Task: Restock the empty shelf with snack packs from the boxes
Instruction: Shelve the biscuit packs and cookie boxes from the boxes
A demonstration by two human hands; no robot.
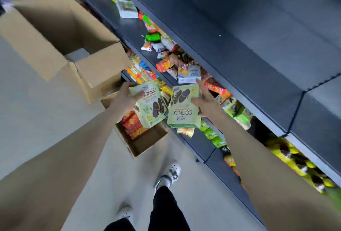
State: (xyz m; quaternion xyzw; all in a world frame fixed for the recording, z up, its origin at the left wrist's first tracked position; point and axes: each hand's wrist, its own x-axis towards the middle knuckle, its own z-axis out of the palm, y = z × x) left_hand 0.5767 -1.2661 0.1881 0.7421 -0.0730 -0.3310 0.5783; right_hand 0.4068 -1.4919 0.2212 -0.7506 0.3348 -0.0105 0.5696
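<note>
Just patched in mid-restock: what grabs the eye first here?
Two pale green Cookico boxes at centre frame: the left hand grips the left box, the right hand the right box. Below them an open carton holds red snack packs; to its right a dark shelf is strewn with mixed snacks.

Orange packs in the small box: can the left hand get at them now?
Probably not yet: the left hand grips a cookie box, which hangs over the orange packs. The small box itself is open-topped.
</note>
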